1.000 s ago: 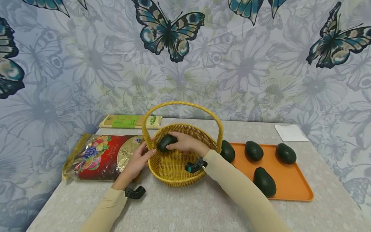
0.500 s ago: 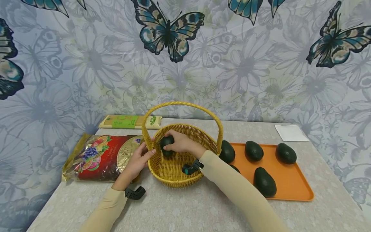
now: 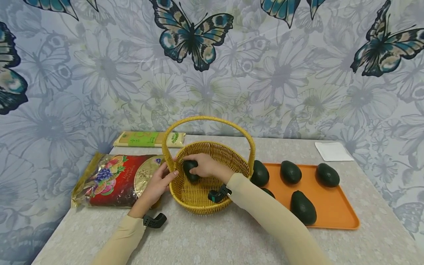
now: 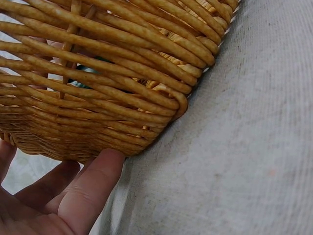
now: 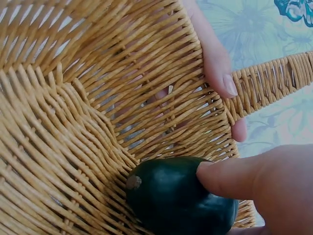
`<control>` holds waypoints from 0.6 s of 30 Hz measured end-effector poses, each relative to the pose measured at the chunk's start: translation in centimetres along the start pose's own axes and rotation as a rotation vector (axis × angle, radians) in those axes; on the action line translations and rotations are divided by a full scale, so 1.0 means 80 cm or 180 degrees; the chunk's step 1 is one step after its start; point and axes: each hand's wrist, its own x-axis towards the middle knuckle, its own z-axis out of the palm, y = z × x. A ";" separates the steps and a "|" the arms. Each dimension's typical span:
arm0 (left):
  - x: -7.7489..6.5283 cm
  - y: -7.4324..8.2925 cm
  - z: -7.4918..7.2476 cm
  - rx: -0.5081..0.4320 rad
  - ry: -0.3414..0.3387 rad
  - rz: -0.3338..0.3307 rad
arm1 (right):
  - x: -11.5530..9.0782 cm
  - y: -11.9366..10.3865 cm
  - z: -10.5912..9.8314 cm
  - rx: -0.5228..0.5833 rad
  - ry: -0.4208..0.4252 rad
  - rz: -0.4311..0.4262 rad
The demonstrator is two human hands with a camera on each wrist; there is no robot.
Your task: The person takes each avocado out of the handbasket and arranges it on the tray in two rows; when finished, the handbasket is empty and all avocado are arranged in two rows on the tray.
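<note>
Low inside the yellow wicker basket, against its left wall, lies a dark green avocado. My right hand holds this avocado, thumb pressed on its skin in the right wrist view, where a brown stem end shows. The far fingers are mostly hidden. At the basket's left side, near the foot of its handle, my left hand grips the rim. In the right wrist view its thumb lies over the rim with a fingertip outside. The left wrist view shows its fingers at the woven outer wall.
Several more avocados, one of them upright-looking, lie on an orange tray right of the basket. A red candy bag sits to the left. A green-labelled packet and a white sheet lie farther back.
My right hand has lowered the avocado slightly and turned it more upright against the basket's left wall, moving a little toward me. The left hand keeps its grip on the basket.
</note>
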 end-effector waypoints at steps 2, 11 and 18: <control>0.000 -0.001 0.000 -0.0007 -0.0004 0.0003 | 0.001 0.000 0.001 0.0007 -0.0029 0.0018; 0.001 -0.001 0.000 -0.0020 0.0006 0.0003 | -0.003 -0.001 0.001 0.0024 -0.0010 -0.0025; 0.001 -0.001 0.000 -0.0021 0.0003 0.0006 | -0.007 0.003 -0.002 0.0036 -0.0039 -0.0070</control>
